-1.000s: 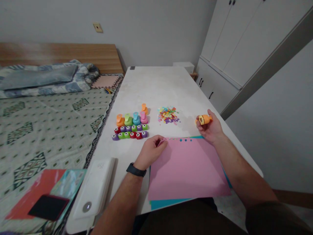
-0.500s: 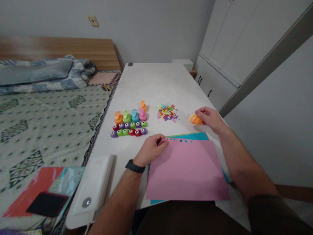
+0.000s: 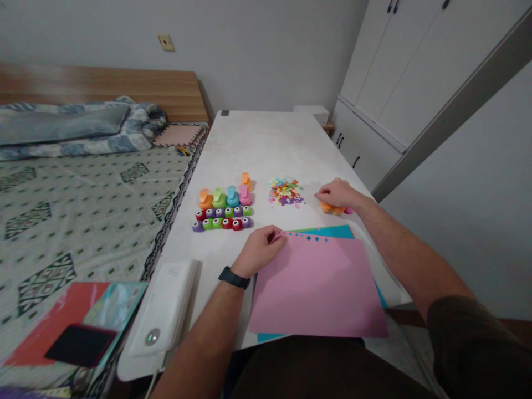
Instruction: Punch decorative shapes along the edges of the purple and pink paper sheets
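My left hand [image 3: 262, 249], with a dark band at the wrist, pinches the top left corner of a pink paper sheet [image 3: 318, 288]. Small shaped holes run along the sheet's top edge, and blue paper [image 3: 328, 231] shows beneath it. At the right of the table my right hand [image 3: 337, 193] is closed, fingertips together, over an orange craft punch [image 3: 331, 209]. The hand partly covers this punch. Whatever is between the fingertips is too small to make out. A bit of pink [image 3: 348, 211] shows beside the punch.
Left of the colourful paper cutouts [image 3: 286, 193] stand rows of craft punches [image 3: 224, 211]. A white device [image 3: 166, 305] with a cable lies at the table's left edge. The bed beside it holds a dark phone-like slab [image 3: 80, 344] on coloured sheets [image 3: 54, 318].
My right hand has shifted left and its grip on the orange punch has changed; the punch is now below the hand. My left hand still pinches the pink sheet.
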Demonstrator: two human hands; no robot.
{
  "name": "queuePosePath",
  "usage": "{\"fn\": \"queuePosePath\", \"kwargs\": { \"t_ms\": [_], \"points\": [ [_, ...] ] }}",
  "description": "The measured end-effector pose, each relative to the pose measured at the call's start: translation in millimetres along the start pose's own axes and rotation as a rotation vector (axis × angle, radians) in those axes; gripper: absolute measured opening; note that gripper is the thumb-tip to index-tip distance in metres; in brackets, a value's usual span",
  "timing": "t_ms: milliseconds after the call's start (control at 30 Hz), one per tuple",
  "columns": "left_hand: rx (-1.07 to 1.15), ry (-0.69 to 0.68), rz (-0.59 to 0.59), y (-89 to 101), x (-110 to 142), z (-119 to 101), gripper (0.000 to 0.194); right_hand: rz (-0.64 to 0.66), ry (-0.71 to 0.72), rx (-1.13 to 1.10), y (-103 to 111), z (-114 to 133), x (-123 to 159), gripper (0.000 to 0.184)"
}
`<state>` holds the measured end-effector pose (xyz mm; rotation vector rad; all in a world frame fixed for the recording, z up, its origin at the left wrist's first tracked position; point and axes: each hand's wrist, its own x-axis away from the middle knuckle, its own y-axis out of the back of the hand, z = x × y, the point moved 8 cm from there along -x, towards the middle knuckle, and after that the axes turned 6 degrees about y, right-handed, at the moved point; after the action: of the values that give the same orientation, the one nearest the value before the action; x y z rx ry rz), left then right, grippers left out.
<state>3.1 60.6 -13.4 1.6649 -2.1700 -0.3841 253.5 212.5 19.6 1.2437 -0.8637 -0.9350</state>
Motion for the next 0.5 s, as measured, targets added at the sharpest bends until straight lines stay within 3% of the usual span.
{"fn": "queuePosePath", "kwargs": {
  "t_ms": [333,500],
  "points": [
    [-0.024,-0.011,-0.006,0.0,-1,1,0.027,0.151,-0.05,0.019,-18,-12,-5,0.053],
    [-0.023,-0.005,-0.016,1.1,-1,1,0.026,0.064,-0.09,-0.002,-8,-16,2,0.06]
  ]
}}
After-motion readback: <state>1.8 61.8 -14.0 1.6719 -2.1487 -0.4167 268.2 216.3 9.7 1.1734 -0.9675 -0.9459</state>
